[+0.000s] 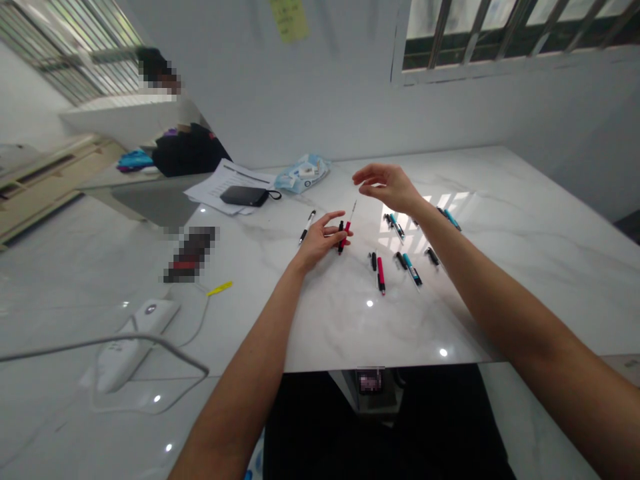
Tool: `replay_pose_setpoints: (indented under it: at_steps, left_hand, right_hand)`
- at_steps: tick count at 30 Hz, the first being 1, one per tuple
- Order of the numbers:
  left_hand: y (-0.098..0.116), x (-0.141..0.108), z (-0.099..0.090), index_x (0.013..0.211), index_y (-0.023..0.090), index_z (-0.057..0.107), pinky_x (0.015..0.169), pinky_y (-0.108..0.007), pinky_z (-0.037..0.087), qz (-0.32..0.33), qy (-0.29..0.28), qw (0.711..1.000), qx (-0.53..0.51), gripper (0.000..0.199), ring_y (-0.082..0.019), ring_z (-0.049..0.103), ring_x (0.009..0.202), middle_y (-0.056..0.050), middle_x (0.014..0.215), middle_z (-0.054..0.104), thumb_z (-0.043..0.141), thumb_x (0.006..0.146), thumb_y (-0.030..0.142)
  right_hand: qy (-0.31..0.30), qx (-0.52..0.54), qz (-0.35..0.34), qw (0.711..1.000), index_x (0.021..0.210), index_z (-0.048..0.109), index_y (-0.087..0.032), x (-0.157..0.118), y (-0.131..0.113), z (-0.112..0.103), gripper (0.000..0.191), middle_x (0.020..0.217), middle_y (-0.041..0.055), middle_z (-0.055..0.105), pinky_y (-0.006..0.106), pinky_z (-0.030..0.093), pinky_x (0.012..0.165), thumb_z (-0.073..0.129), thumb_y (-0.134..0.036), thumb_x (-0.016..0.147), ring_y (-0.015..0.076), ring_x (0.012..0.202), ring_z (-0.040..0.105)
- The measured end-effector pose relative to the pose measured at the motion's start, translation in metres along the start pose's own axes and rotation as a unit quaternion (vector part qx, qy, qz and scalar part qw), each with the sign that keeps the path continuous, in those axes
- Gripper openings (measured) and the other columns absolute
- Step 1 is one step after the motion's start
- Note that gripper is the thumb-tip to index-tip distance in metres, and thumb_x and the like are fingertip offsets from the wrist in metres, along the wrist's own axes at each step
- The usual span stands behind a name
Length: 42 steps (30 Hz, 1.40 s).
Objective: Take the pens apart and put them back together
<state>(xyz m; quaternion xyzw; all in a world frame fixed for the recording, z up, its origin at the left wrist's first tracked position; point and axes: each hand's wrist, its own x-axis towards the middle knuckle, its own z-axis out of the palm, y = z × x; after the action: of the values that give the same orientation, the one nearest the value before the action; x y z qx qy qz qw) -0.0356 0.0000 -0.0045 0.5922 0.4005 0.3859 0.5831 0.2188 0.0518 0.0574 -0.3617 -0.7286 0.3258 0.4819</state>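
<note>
Red pen barrel (347, 228) in the head view sits in the left hand (318, 241) above the desk (330, 313), fingers clamped on it, a black piece (341, 228) close alongside. Its long axis runs up and away, leaning slightly right — a thin rod (353, 210) juts from the far end towards the right hand (393, 189), which hangs beyond the tip and apart from it. The left hand is nearer, already in contact; whether the right fingertips meet, I cannot tell. The barrel looks slim, bright red — partly hidden by fingers.
</note>
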Motion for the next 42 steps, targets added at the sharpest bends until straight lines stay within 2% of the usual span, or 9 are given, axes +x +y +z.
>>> replay_pose_setpoints:
  at_steps: [3, 7, 12, 15, 18, 22, 29, 35, 42]
  left_hand:
    - [0.003, 0.000, 0.001, 0.161, 0.020, 0.050, 0.089, -0.037, 0.063, 0.012, 0.003, 1.000, -0.019, 0.095, -0.022, 0.082, 0.087, -0.013, 0.110, 0.085, 0.095, 0.080, 0.040]
    - [0.007, -0.002, 0.000, 0.168, 0.021, 0.042, 0.095, -0.039, 0.061, 0.014, -0.036, 0.997, -0.061, 0.108, -0.022, 0.081, 0.089, -0.010, 0.105, 0.085, 0.098, 0.078, 0.042]
    - [0.009, -0.005, 0.001, 0.172, 0.023, 0.038, 0.093, -0.039, 0.061, 0.004, -0.104, 0.989, -0.102, 0.116, -0.023, 0.081, 0.090, -0.009, 0.104, 0.084, 0.101, 0.077, 0.040]
    - [0.010, -0.006, 0.002, 0.171, 0.023, 0.041, 0.092, -0.037, 0.062, 0.012, -0.126, 0.986, -0.112, 0.115, -0.024, 0.081, 0.093, -0.009, 0.105, 0.083, 0.102, 0.075, 0.039]
    - [0.009, -0.005, 0.002, 0.171, 0.023, 0.041, 0.092, -0.037, 0.062, 0.015, -0.121, 0.987, -0.105, 0.115, -0.023, 0.081, 0.092, -0.009, 0.104, 0.083, 0.102, 0.076, 0.042]
    - [0.003, 0.001, 0.000, 0.171, 0.026, 0.043, 0.088, -0.035, 0.062, 0.051, -0.059, 0.995, -0.060, 0.109, -0.021, 0.080, 0.087, -0.009, 0.107, 0.083, 0.097, 0.080, 0.049]
    - [-0.012, 0.019, -0.013, 0.151, 0.028, 0.064, 0.081, -0.029, 0.063, 0.102, 0.117, 0.988, -0.001, 0.074, -0.017, 0.077, 0.084, -0.009, 0.113, 0.083, 0.090, 0.087, 0.056]
    - [-0.012, 0.019, -0.011, 0.140, 0.023, 0.070, 0.078, -0.028, 0.062, 0.084, 0.139, 0.986, 0.020, 0.055, -0.016, 0.076, 0.080, -0.008, 0.106, 0.082, 0.085, 0.090, 0.039]
    - [0.000, 0.005, -0.004, 0.129, 0.018, 0.075, 0.073, -0.028, 0.059, 0.011, 0.021, 0.998, 0.051, 0.048, -0.015, 0.074, 0.072, -0.008, 0.096, 0.082, 0.082, 0.083, 0.031]
  right_hand:
    - [-0.022, -0.014, 0.005, 1.000, 0.104, 0.084, -0.021, 0.000, 0.006, -0.002, 0.024, 0.110, 0.0110, 0.085, 0.047, 0.063, 0.102, 0.086, -0.036, 0.085, 0.0244, 0.099, 0.078]
    - [-0.128, -0.005, 0.019, 0.992, 0.099, 0.084, -0.020, -0.003, 0.014, 0.006, 0.028, 0.103, 0.0099, 0.085, 0.047, 0.061, 0.101, 0.089, -0.042, 0.082, 0.0247, 0.097, 0.077]
    - [-0.312, 0.084, 0.021, 0.946, 0.104, 0.082, -0.019, -0.009, 0.002, 0.022, 0.027, 0.091, 0.0044, 0.082, 0.036, 0.060, 0.083, 0.081, -0.043, 0.092, 0.0191, 0.084, 0.073]
    - [-0.343, 0.130, 0.036, 0.930, 0.102, 0.080, -0.018, -0.013, -0.002, 0.028, 0.026, 0.085, 0.0025, 0.079, 0.032, 0.057, 0.075, 0.082, -0.042, 0.092, 0.0161, 0.075, 0.069]
    - [-0.287, 0.159, 0.054, 0.943, 0.103, 0.077, -0.019, -0.014, -0.002, 0.030, 0.030, 0.090, 0.0028, 0.079, 0.030, 0.058, 0.077, 0.087, -0.044, 0.089, 0.0158, 0.079, 0.069]
    - [-0.116, 0.141, 0.087, 0.979, 0.114, 0.072, -0.026, -0.009, -0.002, 0.025, 0.031, 0.106, 0.0041, 0.080, 0.030, 0.061, 0.086, 0.081, -0.050, 0.096, 0.0187, 0.101, 0.073]
    - [0.070, -0.109, 0.053, 0.990, 0.123, 0.077, -0.022, 0.003, 0.013, 0.002, 0.029, 0.112, 0.0096, 0.081, 0.039, 0.062, 0.098, 0.074, -0.040, 0.101, 0.0242, 0.109, 0.074]
    - [0.073, -0.180, 0.038, 0.980, 0.119, 0.080, -0.020, 0.005, 0.021, -0.004, 0.025, 0.117, 0.0123, 0.082, 0.050, 0.061, 0.111, 0.077, -0.028, 0.095, 0.0287, 0.113, 0.075]
    - [0.063, -0.142, 0.061, 0.986, 0.115, 0.079, -0.017, 0.006, 0.018, -0.013, 0.028, 0.111, 0.0114, 0.082, 0.047, 0.065, 0.101, 0.084, -0.025, 0.088, 0.0271, 0.105, 0.076]
